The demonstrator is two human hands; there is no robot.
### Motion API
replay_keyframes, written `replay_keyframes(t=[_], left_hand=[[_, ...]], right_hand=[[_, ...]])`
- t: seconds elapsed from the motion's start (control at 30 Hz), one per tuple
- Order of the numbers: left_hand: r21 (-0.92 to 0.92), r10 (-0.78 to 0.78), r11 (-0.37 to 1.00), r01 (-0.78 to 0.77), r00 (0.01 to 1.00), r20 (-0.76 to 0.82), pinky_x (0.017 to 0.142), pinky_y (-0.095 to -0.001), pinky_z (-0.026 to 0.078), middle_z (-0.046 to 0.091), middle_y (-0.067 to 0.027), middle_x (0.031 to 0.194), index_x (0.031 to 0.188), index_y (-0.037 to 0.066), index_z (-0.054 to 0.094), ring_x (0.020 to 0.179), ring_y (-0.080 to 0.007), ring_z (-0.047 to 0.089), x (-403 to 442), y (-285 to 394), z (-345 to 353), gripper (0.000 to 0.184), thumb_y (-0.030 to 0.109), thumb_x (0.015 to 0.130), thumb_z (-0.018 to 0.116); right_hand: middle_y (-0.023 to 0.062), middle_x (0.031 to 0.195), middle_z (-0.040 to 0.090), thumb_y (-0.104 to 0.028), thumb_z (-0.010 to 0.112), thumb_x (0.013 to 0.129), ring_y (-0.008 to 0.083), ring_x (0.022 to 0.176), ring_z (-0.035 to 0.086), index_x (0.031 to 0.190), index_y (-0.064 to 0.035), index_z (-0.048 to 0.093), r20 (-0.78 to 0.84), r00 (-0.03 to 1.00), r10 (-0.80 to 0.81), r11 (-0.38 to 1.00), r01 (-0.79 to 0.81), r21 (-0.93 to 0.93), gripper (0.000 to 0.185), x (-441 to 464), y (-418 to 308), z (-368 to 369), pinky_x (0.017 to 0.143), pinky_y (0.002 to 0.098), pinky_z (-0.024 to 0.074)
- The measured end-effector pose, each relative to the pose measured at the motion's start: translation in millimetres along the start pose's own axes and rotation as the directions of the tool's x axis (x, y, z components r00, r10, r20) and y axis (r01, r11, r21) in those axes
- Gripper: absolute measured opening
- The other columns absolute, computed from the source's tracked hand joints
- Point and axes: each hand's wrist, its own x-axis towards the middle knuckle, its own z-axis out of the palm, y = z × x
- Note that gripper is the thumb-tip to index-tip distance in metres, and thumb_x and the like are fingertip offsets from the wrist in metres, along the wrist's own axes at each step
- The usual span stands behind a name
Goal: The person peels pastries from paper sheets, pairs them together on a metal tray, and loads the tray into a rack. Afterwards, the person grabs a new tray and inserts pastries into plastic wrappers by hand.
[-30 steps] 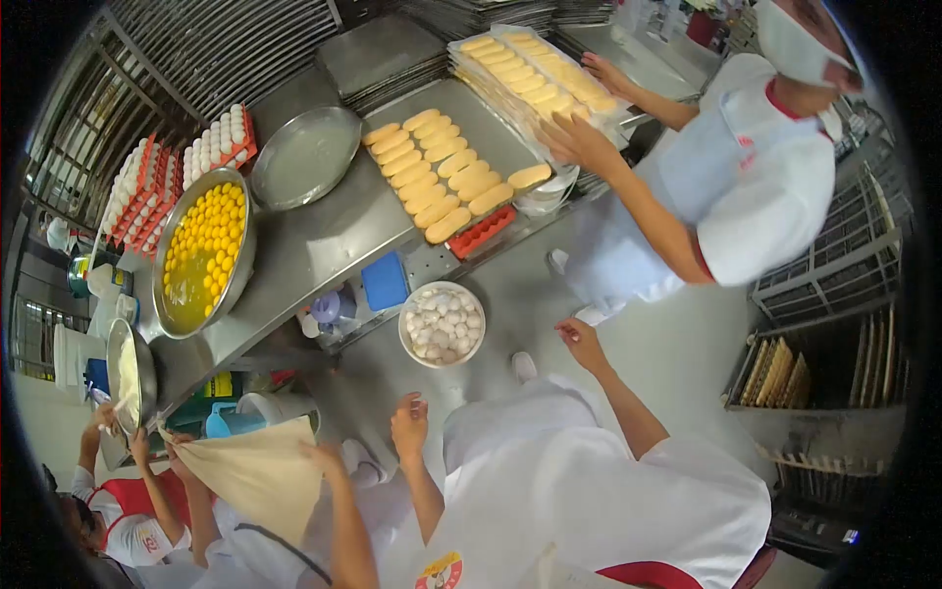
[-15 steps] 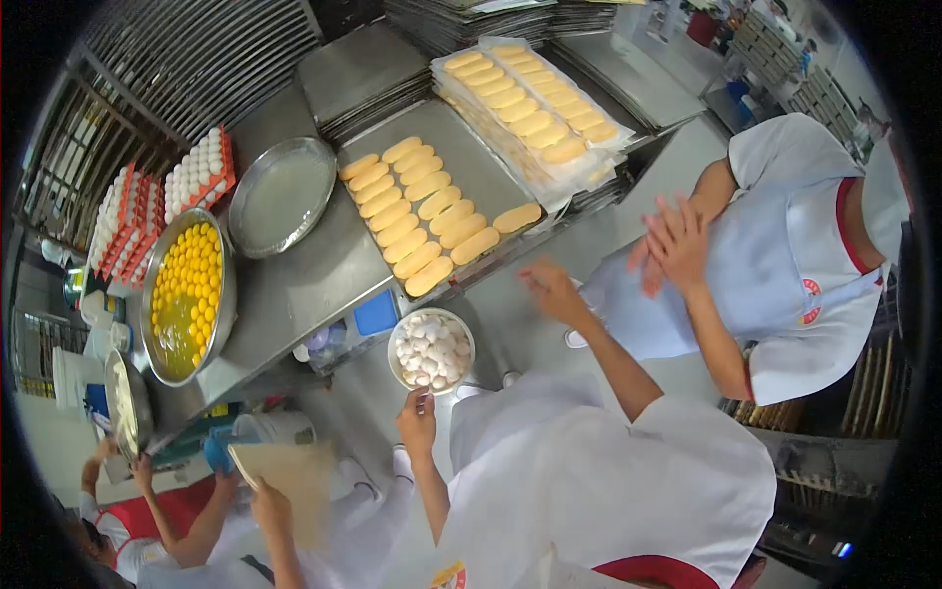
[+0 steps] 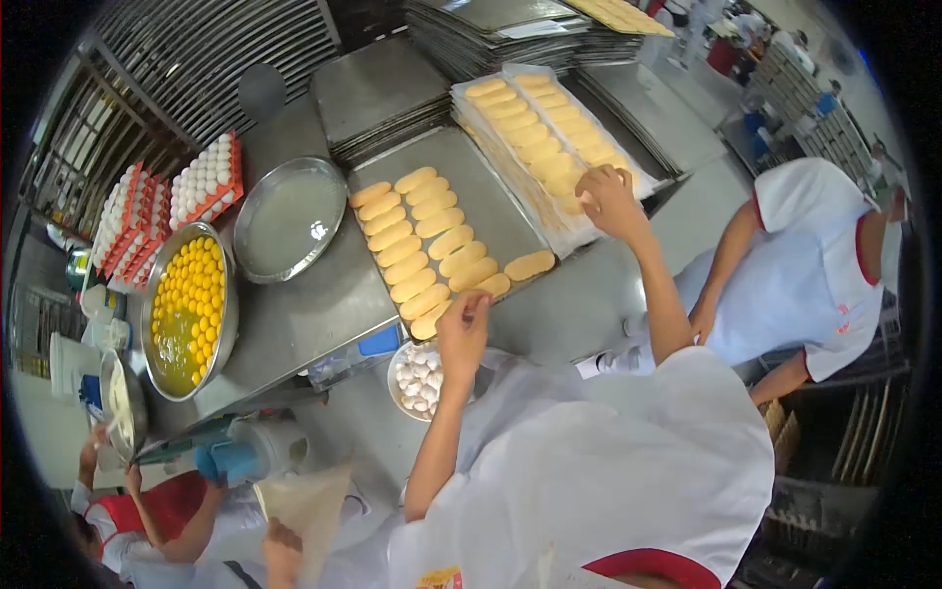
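My left hand (image 3: 463, 329) has its fingers curled together at the front edge of a metal tray (image 3: 471, 147), beside the nearest oblong yellow cakes (image 3: 402, 269). Whatever it may hold is hidden. Farther right, my right hand (image 3: 610, 199) is bent down with fingers drawn together over the near end of a paper-lined stack of similar cakes (image 3: 538, 142); its fingertips are partly hidden. The cakes on the metal tray lie in two rows, with one cake (image 3: 530, 264) apart at the right corner. Below the counter, a white bowl of eggshells (image 3: 417, 378) is partly behind my left forearm.
Left on the counter are a bowl of yolks (image 3: 186, 314), a round pan of pale liquid (image 3: 289, 221) and egg cartons (image 3: 206, 180). Stacked trays (image 3: 378, 88) stand behind. A co-worker (image 3: 785, 265) stands right; others are lower left, one with a cloth (image 3: 309, 506).
Both my hands have moved up and forward, from over the floor to the trays of cakes. The co-worker at the right has parted and lowered their hands.
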Motion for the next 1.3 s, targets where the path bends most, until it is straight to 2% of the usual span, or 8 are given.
replay_keyframes(t=[0.13,0.2,0.27,0.4,0.57,0.97,1.2,1.3], left_hand=[[0.015,0.097,0.995,-0.096,0.994,-0.041,0.078,-0.0327,0.049,0.068,-0.0117,0.093,0.101,0.002,0.063,0.090,-0.0224,0.064,42.0,-6.6,48.8,0.019,0.007,0.085,0.054],[-0.249,0.142,0.957,-0.150,0.989,-0.049,0.076,-0.0351,0.049,0.067,-0.0130,0.090,0.097,0.001,0.063,0.087,-0.0249,0.064,67.0,-7.5,71.8,0.019,0.006,0.080,0.055],[-0.042,0.112,0.993,-0.114,0.993,-0.048,0.073,-0.0339,0.049,0.067,-0.0113,0.084,0.095,0.002,0.062,0.079,-0.0225,0.063,92.9,-10.0,96.2,0.015,0.007,0.081,0.056],[-0.079,0.089,0.991,-0.107,0.975,-0.202,0.068,-0.0375,0.049,0.065,-0.0133,0.078,0.090,0.002,0.062,0.075,-0.0282,0.063,122.2,-9.3,134.5,0.017,0.018,0.084,0.059],[0.004,-0.078,0.997,0.078,0.996,-0.050,0.069,-0.0405,0.048,0.064,-0.0146,0.080,0.083,0.002,0.060,0.077,-0.0322,0.061,124.8,11.7,152.3,0.025,0.026,0.081,0.061],[-0.015,-0.223,0.975,0.222,0.970,-0.094,0.068,-0.0404,0.048,0.063,-0.0158,0.078,0.081,0.001,0.061,0.079,-0.0318,0.061,132.9,13.6,167.5,0.017,0.015,0.072,0.064],[-0.058,-0.011,0.998,-0.006,0.956,-0.293,0.062,-0.0348,0.048,0.058,-0.0128,0.069,0.074,0.003,0.057,0.066,-0.0266,0.059,151.9,-7.3,201.5,0.016,0.016,0.073,0.066],[-0.508,-0.086,0.861,0.004,0.987,-0.139,0.068,-0.0309,0.045,0.053,-0.0046,0.076,0.097,0.004,0.054,0.074,-0.0167,0.053,173.0,-26.3,226.2,0.021,0.014,0.080,0.060]], right_hand=[[0.0172,0.117,0.053,-0.021,0.065,0.080,0.0348,0.117,0.043,0.114,-0.0033,0.054,0.076,0.983,-0.169,0.961,0.147,0.233,0.040,-3.4,46.6,33.4,0.103,0.0478,0.0276],[0.0184,0.118,0.052,-0.018,0.066,0.078,0.0368,0.117,0.042,0.118,-0.0051,0.054,0.276,0.948,-0.159,0.968,0.095,0.233,0.044,16.2,27.0,13.6,0.103,0.0473,0.0283],[0.0171,0.123,0.050,-0.023,0.062,0.080,0.0338,0.122,0.039,0.119,-0.0056,0.054,0.312,0.947,-0.071,0.997,0.077,-0.005,0.043,10.4,34.9,28.1,0.107,0.0466,0.0207],[0.0119,0.111,0.053,-0.012,0.066,0.074,0.0270,0.116,0.044,0.113,-0.0069,0.053,0.221,0.946,-0.235,0.970,0.215,0.111,0.041,7.7,47.1,36.2,0.106,0.0448,0.0191],[0.0108,0.109,0.052,-0.020,0.062,0.078,0.0257,0.116,0.044,0.111,-0.0060,0.054,0.270,0.930,-0.249,0.963,0.208,0.172,0.037,16.3,44.9,21.0,0.104,0.0458,0.0198],[0.0104,0.106,0.052,-0.017,0.063,0.076,0.0250,0.113,0.045,0.108,-0.0060,0.057,0.240,0.910,-0.339,0.931,0.287,0.224,0.035,26.6,37.6,16.4,0.104,0.0426,0.0202],[0.0111,0.114,0.052,-0.024,0.064,0.078,0.0271,0.118,0.042,0.112,-0.0049,0.055,0.263,0.903,-0.341,0.928,0.278,0.250,0.040,29.5,61.3,22.1,0.105,0.0438,0.0199],[0.0112,0.115,0.051,-0.028,0.066,0.077,0.0288,0.118,0.042,0.113,-0.0045,0.054,0.218,0.894,-0.392,0.900,0.324,0.291,0.045,34.0,130.5,69.4,0.105,0.0447,0.0197]])
